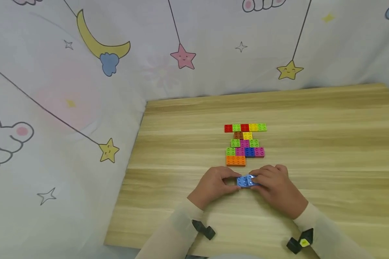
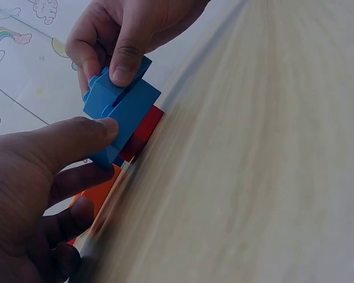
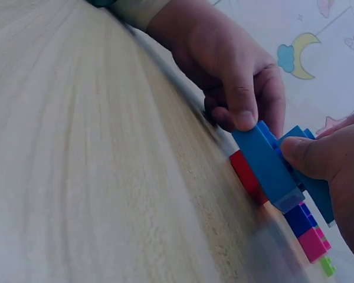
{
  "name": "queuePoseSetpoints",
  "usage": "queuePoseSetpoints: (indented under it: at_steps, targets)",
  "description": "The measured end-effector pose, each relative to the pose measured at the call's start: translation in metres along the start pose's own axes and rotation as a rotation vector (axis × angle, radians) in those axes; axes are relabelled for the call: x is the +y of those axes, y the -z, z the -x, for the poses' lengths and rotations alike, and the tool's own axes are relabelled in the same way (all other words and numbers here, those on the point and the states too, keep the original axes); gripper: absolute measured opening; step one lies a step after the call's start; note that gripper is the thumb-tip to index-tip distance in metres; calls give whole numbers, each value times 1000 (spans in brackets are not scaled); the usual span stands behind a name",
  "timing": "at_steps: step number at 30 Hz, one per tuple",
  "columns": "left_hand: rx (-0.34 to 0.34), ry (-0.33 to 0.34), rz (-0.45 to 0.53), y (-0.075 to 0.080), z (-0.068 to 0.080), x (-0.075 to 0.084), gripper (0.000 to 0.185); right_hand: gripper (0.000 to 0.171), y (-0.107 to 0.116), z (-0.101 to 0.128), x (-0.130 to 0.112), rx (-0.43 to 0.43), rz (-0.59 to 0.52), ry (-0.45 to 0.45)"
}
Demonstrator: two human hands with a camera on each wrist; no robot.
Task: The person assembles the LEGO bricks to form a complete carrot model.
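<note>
Two light blue toy building bricks meet between the hands, near the front of the table. My left hand (image 1: 215,184) pinches the lower brick (image 2: 133,110) at its left end between thumb and fingers. My right hand (image 1: 276,185) pinches the upper brick (image 3: 321,187), which sits tilted over the lower one with a gap between them in both wrist views. Whether any studs are joined cannot be told. Just beyond the hands lies a flat pattern of bricks, with an orange brick (image 1: 235,160) nearest and a blue brick (image 1: 250,152) behind it.
The pattern continues away in rows of green, pink, brown, yellow and red bricks (image 1: 244,128). All of it lies on a wood-grain table (image 1: 168,144). A pale printed curtain (image 1: 214,32) borders the table at the back and left. Dark devices (image 1: 203,229) are strapped to both wrists.
</note>
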State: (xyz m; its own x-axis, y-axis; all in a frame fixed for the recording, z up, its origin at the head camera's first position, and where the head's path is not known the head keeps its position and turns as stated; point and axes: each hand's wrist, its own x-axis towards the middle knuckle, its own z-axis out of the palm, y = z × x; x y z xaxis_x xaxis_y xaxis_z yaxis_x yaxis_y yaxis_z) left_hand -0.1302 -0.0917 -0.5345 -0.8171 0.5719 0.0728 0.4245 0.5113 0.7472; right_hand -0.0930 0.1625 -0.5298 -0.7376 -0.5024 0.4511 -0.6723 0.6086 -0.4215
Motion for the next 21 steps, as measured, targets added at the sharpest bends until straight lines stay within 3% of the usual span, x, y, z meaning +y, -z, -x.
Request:
queuePoseSetpoints:
  at_steps: [10, 21]
  targets:
    - [4, -3, -14, -1, 2, 3, 33, 45, 4, 2, 1, -3, -1, -16]
    - [-7, 0, -31, -2, 1, 2, 34, 39, 3, 2, 3, 8, -31, -10]
